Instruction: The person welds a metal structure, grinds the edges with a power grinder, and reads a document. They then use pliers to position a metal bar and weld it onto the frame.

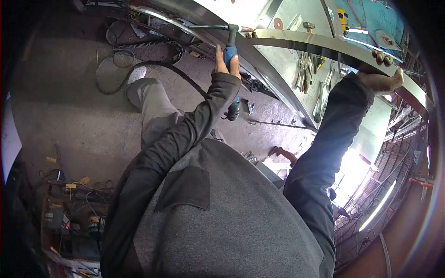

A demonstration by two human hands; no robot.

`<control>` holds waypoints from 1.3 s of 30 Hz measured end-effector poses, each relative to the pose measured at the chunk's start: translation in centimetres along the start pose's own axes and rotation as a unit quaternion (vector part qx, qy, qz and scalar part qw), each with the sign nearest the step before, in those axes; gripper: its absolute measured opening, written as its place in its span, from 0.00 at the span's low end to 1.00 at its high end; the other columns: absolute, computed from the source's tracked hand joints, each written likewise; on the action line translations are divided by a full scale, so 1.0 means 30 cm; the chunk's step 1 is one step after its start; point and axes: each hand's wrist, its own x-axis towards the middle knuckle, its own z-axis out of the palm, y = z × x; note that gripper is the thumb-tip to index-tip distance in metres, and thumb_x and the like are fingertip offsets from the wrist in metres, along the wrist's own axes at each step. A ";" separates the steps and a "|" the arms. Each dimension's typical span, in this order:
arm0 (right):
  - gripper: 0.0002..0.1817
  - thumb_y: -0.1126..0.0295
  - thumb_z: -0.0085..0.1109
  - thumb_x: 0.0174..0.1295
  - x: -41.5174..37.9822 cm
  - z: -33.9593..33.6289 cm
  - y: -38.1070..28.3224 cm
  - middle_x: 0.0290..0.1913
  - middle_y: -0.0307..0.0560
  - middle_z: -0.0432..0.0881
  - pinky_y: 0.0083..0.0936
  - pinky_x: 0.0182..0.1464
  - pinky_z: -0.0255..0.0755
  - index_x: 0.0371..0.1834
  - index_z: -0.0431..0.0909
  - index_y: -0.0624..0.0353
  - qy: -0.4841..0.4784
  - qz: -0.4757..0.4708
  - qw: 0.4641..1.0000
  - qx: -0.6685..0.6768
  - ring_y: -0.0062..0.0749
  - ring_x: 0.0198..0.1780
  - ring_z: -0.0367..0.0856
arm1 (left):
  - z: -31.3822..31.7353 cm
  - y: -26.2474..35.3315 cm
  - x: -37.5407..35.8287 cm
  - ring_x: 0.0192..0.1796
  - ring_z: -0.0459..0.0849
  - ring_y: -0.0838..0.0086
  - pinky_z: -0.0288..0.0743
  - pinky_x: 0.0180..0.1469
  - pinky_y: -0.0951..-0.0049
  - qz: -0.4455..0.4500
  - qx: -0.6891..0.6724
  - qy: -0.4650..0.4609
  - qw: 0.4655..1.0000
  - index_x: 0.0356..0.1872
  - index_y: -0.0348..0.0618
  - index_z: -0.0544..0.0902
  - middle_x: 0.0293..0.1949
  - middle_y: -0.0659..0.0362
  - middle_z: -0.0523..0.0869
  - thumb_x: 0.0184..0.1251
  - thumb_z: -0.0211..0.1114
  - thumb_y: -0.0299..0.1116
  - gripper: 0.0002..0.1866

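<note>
My left hand (227, 63) is wrapped around a blue handheld power tool (229, 53) with a grey right-angled head. A thin rod sticks out to the left of that head. On its other side, the tool's tip overlaps the near end of a long, shiny metal bar (306, 40). Toward the far end of this bar, my right hand (384, 76) is closed over it, fingers across the top edge and thumb on the near side. The bar looks bowed in this wide view and runs above a metal worktable (289, 76).
Pliers (303, 72), wrenches (322, 95) and a hammer (309, 27) lie on the worktable. A black cable (176, 74) loops across the floor. Another person's hand (278, 151) shows below the table. Electrical gear (58, 222) stands lower left, metal racks (382, 171) at right.
</note>
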 end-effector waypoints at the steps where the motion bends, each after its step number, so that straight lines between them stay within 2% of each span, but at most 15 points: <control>1: 0.22 0.59 0.52 0.50 0.000 0.001 0.000 0.26 0.49 0.66 0.34 0.25 0.70 0.39 0.57 0.64 0.003 0.004 1.000 0.003 0.34 0.21 0.68 | 0.001 -0.003 0.000 0.13 0.69 0.80 0.65 0.10 0.77 0.000 -0.002 0.001 1.000 0.71 0.42 0.46 0.27 0.58 0.74 0.68 0.55 0.36 0.36; 3: 0.20 0.60 0.52 0.49 0.001 0.006 0.000 0.26 0.48 0.65 0.33 0.26 0.69 0.36 0.58 0.64 -0.009 -0.008 1.000 0.002 0.34 0.21 0.68 | 0.019 -0.083 0.027 0.13 0.69 0.80 0.65 0.10 0.77 0.001 -0.003 0.001 1.000 0.71 0.41 0.46 0.27 0.58 0.74 0.68 0.55 0.36 0.36; 5: 0.16 0.60 0.52 0.47 -0.010 0.024 -0.002 0.24 0.47 0.65 0.32 0.26 0.70 0.27 0.61 0.62 -0.018 -0.026 0.999 0.019 0.34 0.20 0.67 | 0.066 -0.289 0.094 0.53 0.79 0.57 0.71 0.56 0.64 0.034 0.066 0.025 0.997 0.68 0.32 0.53 0.52 0.39 0.76 0.66 0.57 0.39 0.35; 6: 0.17 0.60 0.52 0.48 -0.018 0.031 -0.002 0.25 0.47 0.65 0.32 0.27 0.70 0.29 0.61 0.62 -0.007 -0.032 0.999 0.001 0.34 0.21 0.67 | 0.042 -0.182 0.068 0.53 0.79 0.57 0.71 0.56 0.64 0.034 0.067 0.025 0.997 0.68 0.32 0.53 0.52 0.39 0.76 0.66 0.57 0.39 0.35; 8: 0.19 0.59 0.52 0.49 -0.023 0.024 -0.008 0.26 0.47 0.65 0.32 0.28 0.70 0.33 0.60 0.62 -0.002 -0.012 1.000 -0.015 0.33 0.22 0.67 | -0.014 0.057 -0.015 0.13 0.68 0.79 0.64 0.11 0.76 -0.047 -0.059 -0.021 0.997 0.71 0.41 0.46 0.27 0.58 0.73 0.69 0.55 0.35 0.35; 19: 0.23 0.62 0.55 0.49 0.006 -0.004 0.015 0.25 0.49 0.66 0.29 0.23 0.68 0.44 0.56 0.58 0.029 0.038 0.997 0.058 0.32 0.21 0.68 | -0.181 0.185 -0.044 0.17 0.70 0.80 0.66 0.14 0.76 -0.069 -0.167 -0.016 0.983 0.72 0.52 0.44 0.30 0.59 0.71 0.70 0.54 0.43 0.36; 23: 0.17 0.61 0.52 0.50 0.092 -0.086 0.082 0.25 0.49 0.68 0.29 0.28 0.70 0.32 0.66 0.66 -0.105 -0.040 0.993 0.024 0.34 0.23 0.70 | -0.274 0.258 -0.044 0.16 0.68 0.80 0.64 0.14 0.78 -0.063 -0.115 -0.014 0.991 0.71 0.50 0.46 0.30 0.59 0.71 0.71 0.53 0.41 0.34; 25: 0.18 0.62 0.60 0.51 0.009 -0.039 0.077 0.29 0.50 0.75 0.28 0.30 0.72 0.35 0.70 0.66 0.050 -0.009 0.997 0.056 0.35 0.27 0.74 | -0.330 0.338 -0.051 0.14 0.67 0.82 0.63 0.13 0.80 -0.034 -0.072 -0.030 0.996 0.72 0.48 0.44 0.28 0.58 0.73 0.70 0.53 0.36 0.35; 27: 0.16 0.56 0.53 0.65 -0.052 -0.047 0.094 0.26 0.43 0.74 0.23 0.24 0.72 0.35 0.74 0.61 -0.055 -0.123 0.990 -0.052 0.27 0.23 0.73 | -0.371 0.437 -0.074 0.14 0.67 0.82 0.63 0.13 0.80 0.014 -0.021 -0.057 0.998 0.71 0.46 0.45 0.28 0.58 0.74 0.69 0.54 0.34 0.35; 29: 0.16 0.57 0.56 0.64 -0.048 -0.119 0.216 0.28 0.44 0.78 0.22 0.25 0.74 0.36 0.77 0.61 -0.136 -0.038 0.990 0.028 0.25 0.25 0.77 | -0.401 0.533 -0.094 0.14 0.67 0.83 0.61 0.14 0.81 0.074 0.034 -0.077 0.994 0.71 0.43 0.47 0.27 0.59 0.75 0.68 0.53 0.30 0.34; 31: 0.12 0.64 0.61 0.61 -0.137 -0.041 0.137 0.29 0.44 0.81 0.19 0.26 0.73 0.39 0.79 0.64 -0.050 -0.089 0.995 0.013 0.23 0.27 0.79 | -0.457 0.573 -0.083 0.17 0.68 0.82 0.64 0.16 0.80 0.151 0.130 -0.123 0.972 0.72 0.48 0.47 0.31 0.58 0.74 0.70 0.51 0.32 0.33; 33: 0.15 0.67 0.70 0.52 -0.192 -0.095 0.075 0.26 0.43 0.82 0.20 0.27 0.73 0.34 0.80 0.69 -0.082 0.121 0.966 -0.213 0.21 0.25 0.79 | -0.472 0.625 -0.087 0.17 0.68 0.81 0.64 0.16 0.80 0.176 0.143 -0.136 0.964 0.72 0.49 0.47 0.31 0.57 0.74 0.70 0.51 0.32 0.33; 36: 0.23 0.65 0.75 0.44 -0.250 -0.116 0.123 0.27 0.47 0.79 0.25 0.28 0.74 0.36 0.75 0.68 -0.084 0.019 0.987 -0.134 0.28 0.27 0.80 | -0.438 0.739 -0.136 0.15 0.67 0.82 0.61 0.16 0.82 0.233 0.172 -0.119 0.950 0.72 0.45 0.46 0.28 0.56 0.75 0.66 0.55 0.31 0.37; 37: 0.25 0.67 0.76 0.43 -0.257 -0.136 0.129 0.27 0.46 0.78 0.24 0.30 0.74 0.41 0.73 0.67 -0.067 -0.120 0.966 -0.221 0.28 0.28 0.80 | -0.425 0.769 -0.157 0.16 0.67 0.81 0.62 0.16 0.82 0.264 0.191 -0.116 0.938 0.72 0.46 0.45 0.28 0.56 0.75 0.66 0.56 0.33 0.38; 39: 0.22 0.64 0.70 0.47 -0.297 -0.138 0.138 0.32 0.47 0.79 0.27 0.31 0.74 0.39 0.73 0.64 -0.121 -0.081 0.958 -0.249 0.35 0.32 0.77 | -0.398 0.817 -0.201 0.16 0.68 0.79 0.63 0.17 0.82 0.355 0.223 -0.128 0.899 0.72 0.45 0.43 0.27 0.55 0.75 0.64 0.59 0.38 0.41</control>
